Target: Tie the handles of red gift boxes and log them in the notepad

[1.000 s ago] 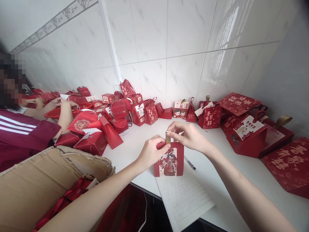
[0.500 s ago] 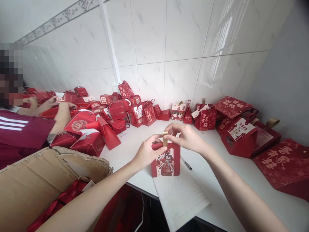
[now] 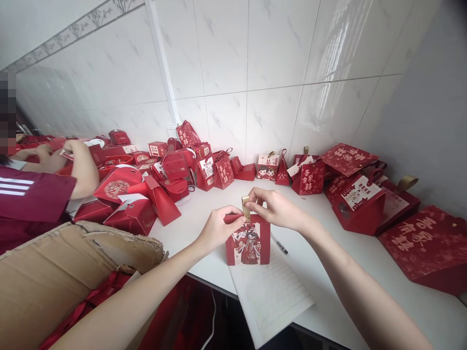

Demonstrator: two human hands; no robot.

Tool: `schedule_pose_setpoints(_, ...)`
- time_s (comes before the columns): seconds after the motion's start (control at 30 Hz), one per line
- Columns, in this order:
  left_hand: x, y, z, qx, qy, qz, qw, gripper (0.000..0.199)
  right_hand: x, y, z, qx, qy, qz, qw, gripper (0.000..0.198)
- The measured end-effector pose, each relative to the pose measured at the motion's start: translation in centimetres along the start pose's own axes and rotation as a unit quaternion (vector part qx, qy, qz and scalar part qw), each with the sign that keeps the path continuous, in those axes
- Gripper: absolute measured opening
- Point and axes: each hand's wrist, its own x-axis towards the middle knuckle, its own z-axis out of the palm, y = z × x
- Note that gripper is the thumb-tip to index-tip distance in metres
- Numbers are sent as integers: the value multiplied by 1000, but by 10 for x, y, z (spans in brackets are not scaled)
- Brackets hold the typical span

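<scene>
A small red gift box (image 3: 250,248) printed with cartoon figures stands upright in front of me, partly over a lined notebook (image 3: 272,296). A gold ribbon loop (image 3: 245,208) rises from its top edge. My left hand (image 3: 222,227) is closed, thumb and fingers pinching the top of the box at the foot of the ribbon. From the other side, my right hand (image 3: 272,208) pinches the gold loop between thumb and fingers. Behind the box, a pen (image 3: 280,244) lies on the white table (image 3: 204,243).
Red gift boxes (image 3: 127,214) are heaped at the left and along the tiled wall. Larger red boxes (image 3: 426,243) stand at the right. A torn cardboard carton (image 3: 40,272) holding red ribboned items is at lower left. A co-worker's arm (image 3: 82,167) reaches over the far-left pile.
The view has shifted slightly to the right. My hands stay at the top of the box, with small finger shifts around the gold ribbon. The co-worker's near forearm has lifted.
</scene>
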Motion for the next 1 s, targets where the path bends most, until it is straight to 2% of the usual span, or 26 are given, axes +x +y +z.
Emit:
schedule_pose_setpoints(0.1,-4,-5,-4,-25,-12,8,1000,14,-1,2,-2,-1,-87,14,996,8)
schedule_pose_setpoints(0.17,-7,-12,-8,-50,-38,-6,998,32,-1,6,-3,-30,-132,20,991,6)
schedule_pose_setpoints(0.23,-10,-19,-13,-52,-94,-33,994,51,0,9,-3,-48,-131,23,990,7)
schedule_pose_setpoints(0.3,-11,-21,-19,-34,-146,-46,988,53,1,10,-3,-37,-98,29,994,11)
schedule_pose_setpoints(0.37,-11,-15,-23,-26,-152,-40,987,48,2,8,-6,-8,-47,33,998,13)
schedule_pose_setpoints(0.47,-15,3,-30,-52,-115,-41,991,40,1,4,-14,77,40,31,996,20)
schedule_pose_setpoints(0.53,-22,15,-34,-104,-85,-80,988,35,0,5,-20,127,103,43,986,31)
schedule_pose_setpoints(0.6,-31,24,-38,-205,-30,-139,969,34,-2,9,-26,127,140,76,979,37)
schedule_pose_setpoints(0.63,-36,28,-40,-262,9,-170,950,33,-3,13,-28,101,134,101,981,37)
schedule_pose_setpoints(0.67,-41,31,-42,-312,52,-201,927,31,-4,17,-29,63,106,130,984,35)
schedule_pose_setpoints(0.73,-51,37,-46,-372,138,-259,880,24,-4,27,-27,-29,-5,204,979,31)
schedule_pose_setpoints(0.8,-59,43,-50,-397,191,-307,844,18,-5,37,-20,-105,-137,290,941,29)
schedule_pose_setpoints(0.87,-66,49,-54,-423,217,-326,817,19,-5,46,-10,-146,-228,361,892,29)
schedule_pose_setpoints(0.93,-75,53,-59,-450,234,-331,796,21,-6,55,0,-154,-261,396,866,28)
schedule_pose_setpoints(1.0,-84,55,-64,-462,251,-327,785,22,-8,66,9,-136,-267,404,864,27)
